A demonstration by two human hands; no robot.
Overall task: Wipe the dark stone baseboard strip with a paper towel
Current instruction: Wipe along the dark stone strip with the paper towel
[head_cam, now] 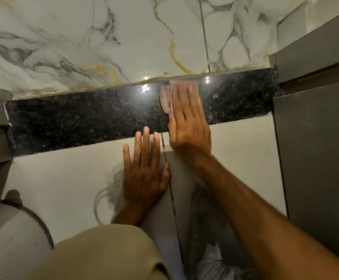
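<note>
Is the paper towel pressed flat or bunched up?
Flat: the right hand spreads open over the paper towel on the baseboard.

Tiled home interior, marble wall tiles [124, 37] (gold-veined)

The dark stone baseboard strip [83, 120] is showing a polished, speckled black granite face, glossy enough to be throwing back bright points of light. Above it the wall tiles [124, 37] are gleaming in smooth white marble pattern, veined grey and gold. The floor tile [63, 178] is looking pale and satin, faintly mirroring shapes. A thin, soft paper towel [167, 100] is lying under the right hand [186, 126], blurred. The grey panels [314, 148] at the right are appearing matt and finely brushed.
</note>
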